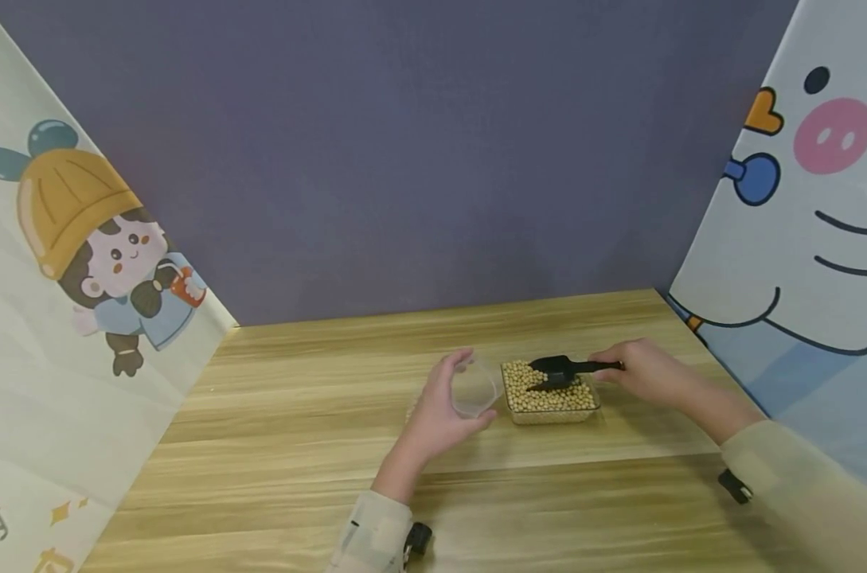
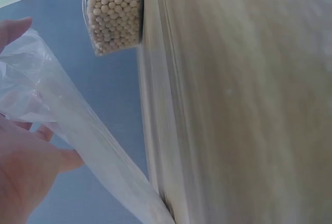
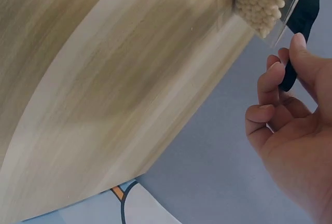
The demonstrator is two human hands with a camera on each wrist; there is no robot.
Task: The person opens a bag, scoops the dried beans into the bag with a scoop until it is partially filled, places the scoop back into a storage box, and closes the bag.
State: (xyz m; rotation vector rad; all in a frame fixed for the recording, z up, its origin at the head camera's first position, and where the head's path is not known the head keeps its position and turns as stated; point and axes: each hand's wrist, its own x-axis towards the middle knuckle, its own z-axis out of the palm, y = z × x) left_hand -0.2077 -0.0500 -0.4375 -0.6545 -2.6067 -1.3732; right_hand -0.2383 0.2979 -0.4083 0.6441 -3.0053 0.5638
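Note:
My left hand (image 1: pixel 433 420) holds a clear plastic bag (image 1: pixel 474 388) on the left of the beans, its thumb and fingers curved around the round mouth. In the left wrist view the bag (image 2: pixel 98 136) hangs down toward the tabletop. A clear rectangular container (image 1: pixel 548 417) stands beside it, full of pale yellow soybeans (image 1: pixel 517 382). My right hand (image 1: pixel 644 368) grips the handle of a black scoop (image 1: pixel 558 368) at the container's right side. The scoop's blade rests on the beans. Its handle (image 3: pixel 289 76) sits between thumb and curled fingers in the right wrist view.
The wood-grain tabletop (image 1: pixel 275 446) carries everything. A grey-purple panel (image 1: pixel 433 159) rises at its back edge. Cartoon-printed white sheets stand along the left side (image 1: pixel 68 382) and the right side (image 1: pixel 834 302).

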